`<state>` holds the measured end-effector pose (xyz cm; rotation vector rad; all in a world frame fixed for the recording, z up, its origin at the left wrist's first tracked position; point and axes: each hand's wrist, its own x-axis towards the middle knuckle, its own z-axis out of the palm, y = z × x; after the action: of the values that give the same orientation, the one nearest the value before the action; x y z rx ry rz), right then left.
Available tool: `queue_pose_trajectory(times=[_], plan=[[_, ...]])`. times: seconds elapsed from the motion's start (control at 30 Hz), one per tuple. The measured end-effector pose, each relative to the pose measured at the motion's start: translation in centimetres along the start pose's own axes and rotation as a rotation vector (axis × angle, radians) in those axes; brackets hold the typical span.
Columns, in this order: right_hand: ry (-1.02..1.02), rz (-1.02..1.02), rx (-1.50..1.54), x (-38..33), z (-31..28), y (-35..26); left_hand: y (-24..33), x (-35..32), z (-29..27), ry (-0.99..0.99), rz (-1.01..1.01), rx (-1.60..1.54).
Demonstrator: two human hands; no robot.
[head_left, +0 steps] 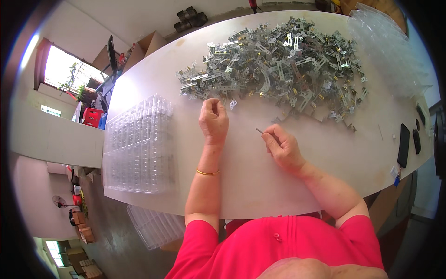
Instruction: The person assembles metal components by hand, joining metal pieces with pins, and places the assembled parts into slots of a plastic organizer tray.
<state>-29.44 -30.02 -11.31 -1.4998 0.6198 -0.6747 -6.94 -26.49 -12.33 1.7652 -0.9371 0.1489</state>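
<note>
A large heap of small metal brackets [278,69], silvery with some brass-coloured parts, covers the far middle of the table. At its near left edge my left hand [214,123] is closed, fingertips pinched together; whatever may be between them is hidden. One loose silver bracket [232,104] lies just right of those fingers. My right hand [285,149] grips a thin grey metal piece [260,131] between thumb and fingers, its tip sticking out toward the left. The hand hides the rest of that piece.
Stacked clear plastic trays [139,149] stand at the table's left, and more clear trays [388,51] at the far right. A black phone [403,145] and small dark items lie by the right edge. Another clear tray [155,228] sits below the table's near-left edge.
</note>
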Motion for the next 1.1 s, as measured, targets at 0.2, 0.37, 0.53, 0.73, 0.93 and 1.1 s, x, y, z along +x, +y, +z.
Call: queue_pose_trajectory(times=[0.2, 0.37, 0.53, 0.73, 0.93, 1.1], plan=[[-0.017, -0.036, -0.01, -0.1, -0.1, 0.0, -1.2, -0.5, 0.3, 0.008, -0.006, -0.02], [-0.019, -0.05, -0.005, -0.2, -0.1, 0.3, -1.2, -0.3, -0.2, 0.063, -0.04, -0.035], [-0.037, -0.03, -0.005, -0.1, 0.0, 0.3, -2.2, 0.0, -0.5, 0.108, -0.095, -0.068], [-0.043, -0.025, -0.02, -0.2, 0.0, 0.4, -2.6, 0.1, -0.5, 0.131, -0.177, -0.101], [-0.042, -0.028, -0.033, -0.1, 0.0, 0.3, -2.9, 0.4, -0.8, 0.158, -0.184, -0.126], [-0.034, -0.03, -0.041, -0.2, 0.0, 0.3, -2.9, 0.6, -1.1, 0.178, -0.21, -0.138]])
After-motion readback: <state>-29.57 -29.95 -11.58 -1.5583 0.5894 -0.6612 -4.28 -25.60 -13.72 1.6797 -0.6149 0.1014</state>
